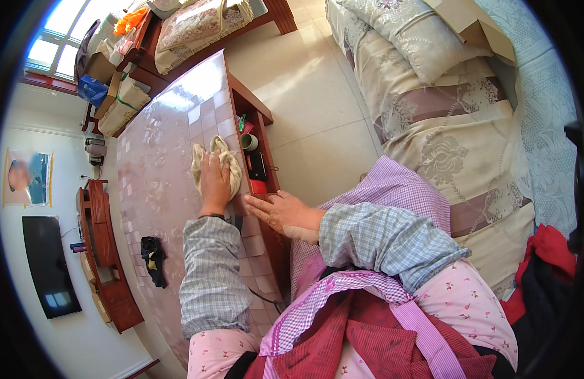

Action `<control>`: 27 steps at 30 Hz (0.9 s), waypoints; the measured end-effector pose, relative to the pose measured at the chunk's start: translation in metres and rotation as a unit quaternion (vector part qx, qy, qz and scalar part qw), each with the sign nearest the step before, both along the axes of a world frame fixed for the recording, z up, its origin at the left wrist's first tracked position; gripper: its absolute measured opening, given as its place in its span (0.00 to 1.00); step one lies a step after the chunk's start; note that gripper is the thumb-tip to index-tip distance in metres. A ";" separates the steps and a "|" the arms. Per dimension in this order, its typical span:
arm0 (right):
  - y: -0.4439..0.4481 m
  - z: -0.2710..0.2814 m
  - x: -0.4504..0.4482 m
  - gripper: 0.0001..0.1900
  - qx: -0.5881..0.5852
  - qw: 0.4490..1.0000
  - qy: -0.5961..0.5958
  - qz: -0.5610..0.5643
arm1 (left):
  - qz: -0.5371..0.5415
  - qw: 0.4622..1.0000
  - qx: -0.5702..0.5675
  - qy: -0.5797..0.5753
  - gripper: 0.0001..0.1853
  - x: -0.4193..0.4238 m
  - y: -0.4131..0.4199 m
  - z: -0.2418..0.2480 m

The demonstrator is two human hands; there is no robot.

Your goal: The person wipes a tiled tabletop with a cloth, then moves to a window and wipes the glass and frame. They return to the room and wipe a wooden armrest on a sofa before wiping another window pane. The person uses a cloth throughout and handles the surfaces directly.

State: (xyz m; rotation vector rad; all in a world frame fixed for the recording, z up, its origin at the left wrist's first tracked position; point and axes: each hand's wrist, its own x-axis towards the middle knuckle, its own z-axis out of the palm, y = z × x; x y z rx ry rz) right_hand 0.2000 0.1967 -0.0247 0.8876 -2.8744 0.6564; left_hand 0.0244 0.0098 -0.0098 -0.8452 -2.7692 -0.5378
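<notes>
My left hand (215,182) presses down on a crumpled cream cloth (234,173) on the table (164,189), which has a glossy patterned cover. The cloth bunches up around the fingers and lies near the table's right edge. My right hand (292,214) holds nothing; its fingers stretch out at the table's side edge, beside the near end of an open compartment (268,163). In that compartment are a cup (248,141), a black flat object (257,165) and a red item (258,186). Both forearms wear checked sleeve covers.
A black item (153,260), perhaps a bag or cloth, lies at the table's left. A dark cable (263,297) runs by the near edge. To the right stands a covered sofa (443,156) with a cushion (424,42). A wooden seat (202,28) stands beyond the table's far end.
</notes>
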 end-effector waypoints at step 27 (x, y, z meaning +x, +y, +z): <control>0.007 0.023 0.004 0.44 0.020 0.996 -0.082 0.027 | 0.087 0.994 -0.072 -0.013 0.27 -0.029 0.003 -0.009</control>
